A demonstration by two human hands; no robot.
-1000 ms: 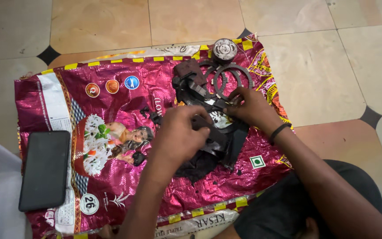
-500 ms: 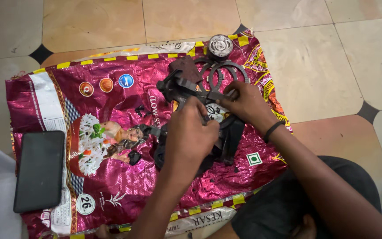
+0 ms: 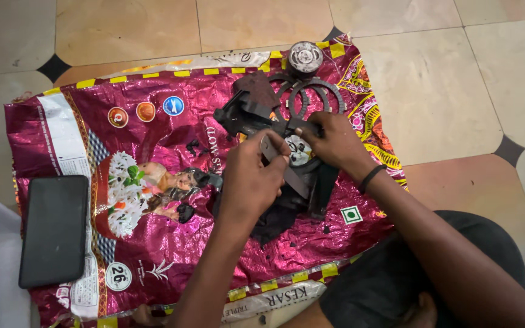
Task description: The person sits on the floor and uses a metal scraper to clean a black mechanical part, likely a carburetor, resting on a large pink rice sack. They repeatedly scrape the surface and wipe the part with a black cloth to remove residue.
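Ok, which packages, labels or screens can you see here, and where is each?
Sack: flattened magenta foil bag spread on the floor tiles under both hands, yellow-checked edges, white side panel, food picture.
Round badges: orange and blue circles, sack's upper left.
Square mark: green and white, sack's lower right.
Phone: dark rectangular screen, unlit, on the sack's left edge.

A: What kind of place is this? Looks like a home floor being used as a makeshift repair spot.

B: Yeah, no bench is seen. Beige floor tiles [image 3: 129,24] with small black diamond insets are laid out like in a house or small shop. A magenta rice sack [image 3: 153,243] is spread flat as a work mat, with dark metal rings [image 3: 314,91] and greasy black parts [image 3: 256,112] scattered on it. A phone [image 3: 54,229] is parked on the edge.
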